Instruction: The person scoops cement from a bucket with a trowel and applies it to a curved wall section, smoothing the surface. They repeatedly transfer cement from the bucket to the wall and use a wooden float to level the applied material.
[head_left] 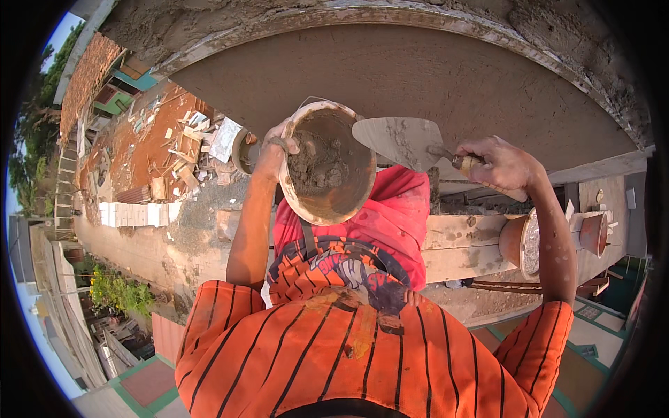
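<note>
My left hand (281, 139) grips the rim of a bucket (362, 188), its thumb over the edge. Wet grey mortar (317, 157) coats the inside and lies in a heap at the bottom. In my right hand (500, 165) is a trowel (401, 139), closed round its handle. The trowel's broad blade, smeared with mortar, points left and its tip is at the bucket's right rim. Behind both hands stands a wall face (418, 70) covered in smooth damp mortar.
Wooden planks (460, 247) run to the right beside me. Two reddish-brown tubs (516, 240) stand on that side, the nearer one holding grey material. Far below on the left lie scrap wood (188, 143), white blocks (139, 214) and gravel (209, 202). A pale ledge (418, 12) borders the wall's top.
</note>
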